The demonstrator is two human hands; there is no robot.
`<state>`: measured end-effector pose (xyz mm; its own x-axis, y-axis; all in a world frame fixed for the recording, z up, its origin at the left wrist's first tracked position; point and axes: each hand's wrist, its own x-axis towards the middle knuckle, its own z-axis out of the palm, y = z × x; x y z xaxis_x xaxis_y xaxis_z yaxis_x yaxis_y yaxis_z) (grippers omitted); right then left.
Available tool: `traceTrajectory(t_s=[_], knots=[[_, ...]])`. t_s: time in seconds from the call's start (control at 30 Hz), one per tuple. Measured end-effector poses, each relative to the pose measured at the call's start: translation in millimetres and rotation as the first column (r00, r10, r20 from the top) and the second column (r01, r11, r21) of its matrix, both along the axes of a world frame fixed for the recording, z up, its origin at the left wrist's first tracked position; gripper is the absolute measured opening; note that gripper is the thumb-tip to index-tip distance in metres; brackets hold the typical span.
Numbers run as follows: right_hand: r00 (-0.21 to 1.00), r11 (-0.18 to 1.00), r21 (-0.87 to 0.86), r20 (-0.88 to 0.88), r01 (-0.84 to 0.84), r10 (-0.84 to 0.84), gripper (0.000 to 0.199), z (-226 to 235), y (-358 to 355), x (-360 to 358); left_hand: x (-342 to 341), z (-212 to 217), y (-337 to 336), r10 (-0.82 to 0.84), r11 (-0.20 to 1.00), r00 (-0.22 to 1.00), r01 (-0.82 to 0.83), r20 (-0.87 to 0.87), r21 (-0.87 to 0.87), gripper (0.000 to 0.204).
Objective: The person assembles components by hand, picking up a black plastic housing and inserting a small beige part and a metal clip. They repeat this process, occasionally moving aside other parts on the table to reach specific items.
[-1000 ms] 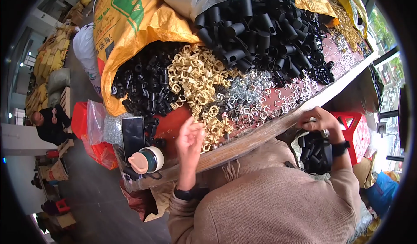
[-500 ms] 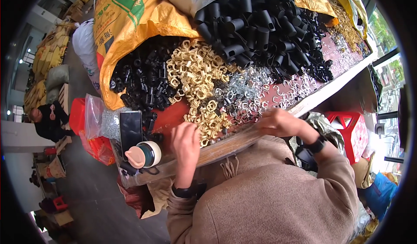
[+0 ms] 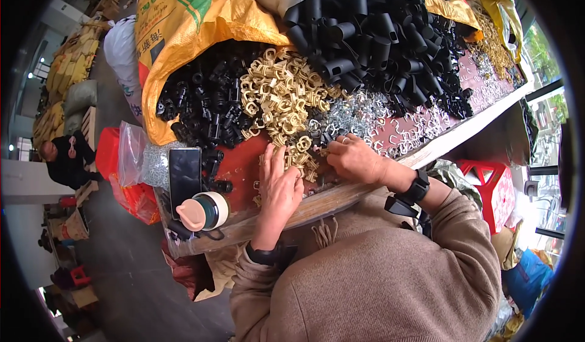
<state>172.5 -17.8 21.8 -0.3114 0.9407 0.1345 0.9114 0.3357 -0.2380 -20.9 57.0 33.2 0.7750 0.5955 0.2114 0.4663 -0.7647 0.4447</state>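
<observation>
Beige clips (image 3: 281,101) are lying heaped mid-surface between black tubes (image 3: 378,31) and black fittings (image 3: 207,107), spilling toward the near edge. Right hand (image 3: 356,158), having come back onto the surface from beyond its near edge, is curling over loose clips; grip contents cannot be determined. Left hand (image 3: 279,186) is resting flat, fingers spread, grasping nothing, beside phone (image 3: 184,172) and cup (image 3: 204,211).

Light: soft, even daylight, brighter at the right
Shadows: faint
Focus: sharp centre
Edges: fisheye bending, black rim
</observation>
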Motion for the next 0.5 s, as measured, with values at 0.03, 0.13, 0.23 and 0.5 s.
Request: traceTrajectory(t_s=[0.03, 0.13, 0.23, 0.5], knots=[[1.0, 1.0, 0.0, 0.0, 0.0, 0.0, 0.008, 0.0, 0.6, -0.6, -0.2, 0.9, 0.6, 0.0, 1.0, 1.0, 0.0, -0.013, 0.002, 0.008], [0.997, 0.998, 0.053, -0.074, -0.019, 0.023, 0.007, -0.4, 4.1, -5.5, -0.3, -0.2, 2.1, -0.012, 1.0, 1.0, 0.012, 0.027, -0.021, 0.008], [0.986, 0.998, 0.048, -0.164, -0.027, 0.034, 0.007, 11.1, 4.5, -6.1, -3.6, -0.1, 4.3, 0.067, 0.998, 0.997, -0.067, 0.043, -0.006, 0.007], [0.963, 0.965, 0.152, -0.138, -0.213, 0.234, 0.012, 9.8, 11.3, -15.4, 5.0, 5.4, -1.8, 0.15, 0.982, 0.981, -0.163, 0.126, 0.1, 0.002]])
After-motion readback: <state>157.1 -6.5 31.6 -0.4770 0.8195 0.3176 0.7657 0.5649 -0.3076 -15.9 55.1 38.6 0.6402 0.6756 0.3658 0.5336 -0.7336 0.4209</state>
